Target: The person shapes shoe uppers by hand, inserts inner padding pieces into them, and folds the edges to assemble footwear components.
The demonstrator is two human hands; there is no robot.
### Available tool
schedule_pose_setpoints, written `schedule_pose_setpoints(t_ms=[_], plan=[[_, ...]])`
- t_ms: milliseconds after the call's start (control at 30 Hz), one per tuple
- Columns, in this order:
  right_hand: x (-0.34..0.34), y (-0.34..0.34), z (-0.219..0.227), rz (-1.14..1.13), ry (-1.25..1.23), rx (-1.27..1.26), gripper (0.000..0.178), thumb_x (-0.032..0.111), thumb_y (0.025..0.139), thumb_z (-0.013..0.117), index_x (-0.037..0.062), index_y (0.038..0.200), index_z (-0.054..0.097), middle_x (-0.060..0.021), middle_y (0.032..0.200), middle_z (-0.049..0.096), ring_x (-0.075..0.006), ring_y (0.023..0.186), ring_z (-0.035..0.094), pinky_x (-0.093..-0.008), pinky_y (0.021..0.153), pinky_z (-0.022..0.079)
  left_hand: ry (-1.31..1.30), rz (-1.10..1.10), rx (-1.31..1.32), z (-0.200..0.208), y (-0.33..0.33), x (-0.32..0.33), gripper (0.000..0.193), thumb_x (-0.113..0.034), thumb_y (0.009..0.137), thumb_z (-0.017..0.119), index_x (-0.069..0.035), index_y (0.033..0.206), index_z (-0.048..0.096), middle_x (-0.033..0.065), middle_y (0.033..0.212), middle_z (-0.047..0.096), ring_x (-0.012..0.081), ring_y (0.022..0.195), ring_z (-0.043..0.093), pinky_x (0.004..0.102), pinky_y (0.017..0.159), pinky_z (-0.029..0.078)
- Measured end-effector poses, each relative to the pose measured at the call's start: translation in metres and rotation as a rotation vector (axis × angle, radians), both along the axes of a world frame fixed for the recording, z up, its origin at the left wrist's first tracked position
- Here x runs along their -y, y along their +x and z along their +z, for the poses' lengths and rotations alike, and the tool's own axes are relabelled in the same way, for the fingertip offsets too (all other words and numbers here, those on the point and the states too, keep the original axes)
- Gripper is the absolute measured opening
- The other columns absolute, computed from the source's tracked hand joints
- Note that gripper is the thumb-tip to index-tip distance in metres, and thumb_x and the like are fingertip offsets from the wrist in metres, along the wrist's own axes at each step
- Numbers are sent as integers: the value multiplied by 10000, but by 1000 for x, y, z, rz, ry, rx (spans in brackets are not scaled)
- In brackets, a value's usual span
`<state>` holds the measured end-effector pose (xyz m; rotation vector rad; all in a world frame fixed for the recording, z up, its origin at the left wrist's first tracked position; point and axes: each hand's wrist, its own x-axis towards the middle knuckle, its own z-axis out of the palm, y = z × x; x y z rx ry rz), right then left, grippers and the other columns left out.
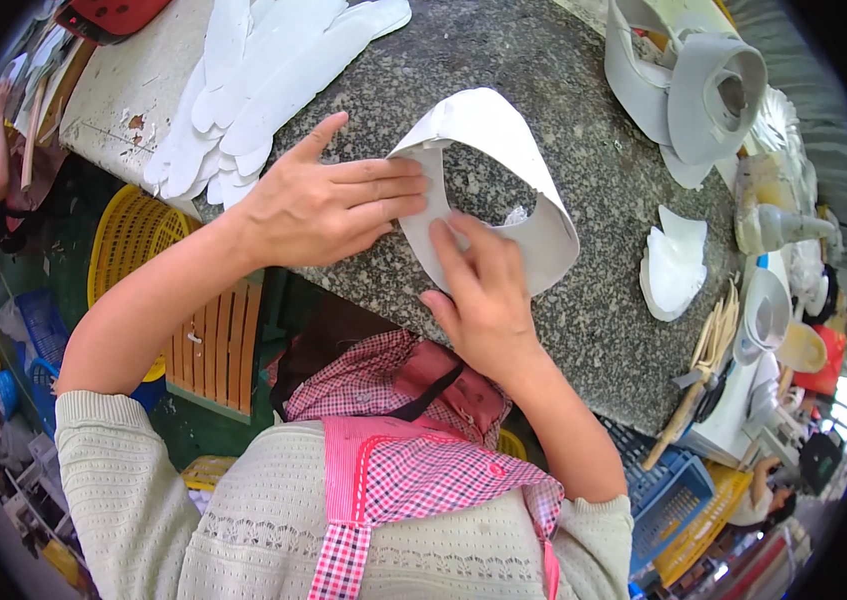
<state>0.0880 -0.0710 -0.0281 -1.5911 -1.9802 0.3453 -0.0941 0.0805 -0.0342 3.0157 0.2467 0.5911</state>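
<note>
A white, loop-shaped shoe upper [488, 120] lies on the speckled stone tabletop [363, 100] in front of me, its grey lining showing inside the curve. My left hand [318, 205] reaches in from the left with fingers stretched flat, their tips on the upper's left edge and the thumb spread away. Against the lower left part of the lining, my right hand [488, 290] presses with bent fingers, its thumb at the outer rim. What lies under the right fingertips is hidden.
White sole-shaped pieces [263, 70] are piled at the far left. More white uppers [713, 100] stand at the far right, near a small white stack [673, 262], a plastic bottle [783, 228] and wooden sticks [708, 350]. A yellow basket [128, 240] stands below the table's left edge.
</note>
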Motion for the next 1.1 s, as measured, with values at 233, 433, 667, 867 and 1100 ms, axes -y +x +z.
schedule_pose_setpoints(t_ms=[233,433,667,867,1100], plan=[[23,11,3,153,-19,38,582,69,639,707,-18,1193,553,-104,1250,522,-283,967,515,-354,859,437,-193,-10,-101,4,-2,-6,348,-161,792,611,-175,1139,629,-21,1234,586,117,1187,508,486,1041,277],[26,10,5,11,-34,-201,657,-4,643,668,13,1277,495,-125,1086,599,-294,935,528,-368,820,456,-100,42,-155,20,4,4,339,-127,765,590,-161,1100,636,-11,1240,578,110,1181,502,486,1016,335],[40,28,10,132,89,-293,503,-43,651,646,12,1146,580,-107,866,648,-275,837,599,-339,743,492,33,32,-37,20,26,22,423,-77,731,581,-136,1150,608,29,1271,562,199,1247,458,483,1095,212],[36,73,15,-483,230,-945,374,-76,823,538,-40,1195,530,-89,977,630,-165,934,598,-255,820,444,-7,-66,102,20,51,51,377,-111,753,589,-85,1128,617,68,1184,601,223,1145,534,424,989,370],[17,102,24,-35,65,-1262,863,602,720,639,-57,1255,482,-167,1295,499,-245,1193,486,-375,963,392,-1226,166,509,83,62,60,181,8,883,538,17,1042,624,71,915,670,138,809,631,263,729,507]])
